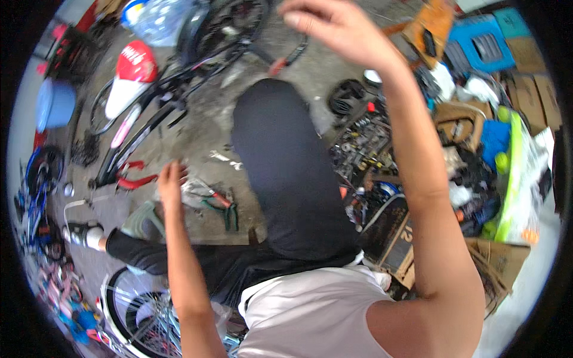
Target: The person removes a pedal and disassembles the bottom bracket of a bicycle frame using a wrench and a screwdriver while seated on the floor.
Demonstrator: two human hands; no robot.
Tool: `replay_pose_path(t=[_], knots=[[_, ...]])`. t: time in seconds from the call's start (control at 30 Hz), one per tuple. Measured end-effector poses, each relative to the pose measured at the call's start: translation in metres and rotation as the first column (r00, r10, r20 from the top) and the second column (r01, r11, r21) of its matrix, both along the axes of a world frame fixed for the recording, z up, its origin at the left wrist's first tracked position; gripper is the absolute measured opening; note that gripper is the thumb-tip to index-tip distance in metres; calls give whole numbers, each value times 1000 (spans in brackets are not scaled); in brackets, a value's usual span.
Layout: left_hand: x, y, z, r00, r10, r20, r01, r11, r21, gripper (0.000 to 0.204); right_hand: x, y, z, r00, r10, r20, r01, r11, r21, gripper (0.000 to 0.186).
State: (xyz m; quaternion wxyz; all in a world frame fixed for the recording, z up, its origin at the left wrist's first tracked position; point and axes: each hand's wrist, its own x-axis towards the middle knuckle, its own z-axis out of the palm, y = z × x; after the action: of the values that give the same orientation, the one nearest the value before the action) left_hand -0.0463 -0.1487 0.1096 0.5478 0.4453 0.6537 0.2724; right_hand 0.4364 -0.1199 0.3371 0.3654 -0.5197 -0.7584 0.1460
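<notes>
My right hand (328, 25) is raised at the top of the view, fingers stretched out, with nothing visible in it. Below it on the floor lies a dark curved piece with a red end (278, 67). My left hand (172, 176) hangs low over the floor, its bent fingers blurred. Just left of it is a tool with red curved handles (136, 181); whether the fingers touch it is unclear. Pliers with dark green handles (230, 216) and a tool with a red grip (221, 198) lie right of that hand. Beyond it rests a black bicycle frame (173, 80).
A red and white bicycle saddle (132, 74) sits left of the frame. Loose metal parts (365, 143) and cardboard boxes (401, 238) crowd the right. A spoked wheel (128, 304) is at the lower left, near a pale green stool-like piece (143, 221). A blue bucket (55, 104) stands far left.
</notes>
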Motion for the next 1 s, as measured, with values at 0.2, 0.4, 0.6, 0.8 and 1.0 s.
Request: replay_pose_path(t=[0.2,0.4,0.6,0.8,1.0], knots=[[-11,-36,-50,998,-8,58,16,990,-140,35,88,-184,-161,926,-350,141,373,797,-475,35],[19,-99,-88,916,293,274,-158,891,-425,54,58,-355,-284,122,-986,-115,168,135,-977,29],[29,-128,-106,838,338,429,-96,865,-493,56,-5,-436,-328,326,-938,115,212,-46,-976,31],[41,-154,-89,802,373,467,-112,861,-495,54,-24,-457,-344,746,-601,287,378,28,-925,42],[47,-44,-5,964,182,194,-188,982,15,42,-28,-456,-350,734,-648,203,318,64,-946,44]])
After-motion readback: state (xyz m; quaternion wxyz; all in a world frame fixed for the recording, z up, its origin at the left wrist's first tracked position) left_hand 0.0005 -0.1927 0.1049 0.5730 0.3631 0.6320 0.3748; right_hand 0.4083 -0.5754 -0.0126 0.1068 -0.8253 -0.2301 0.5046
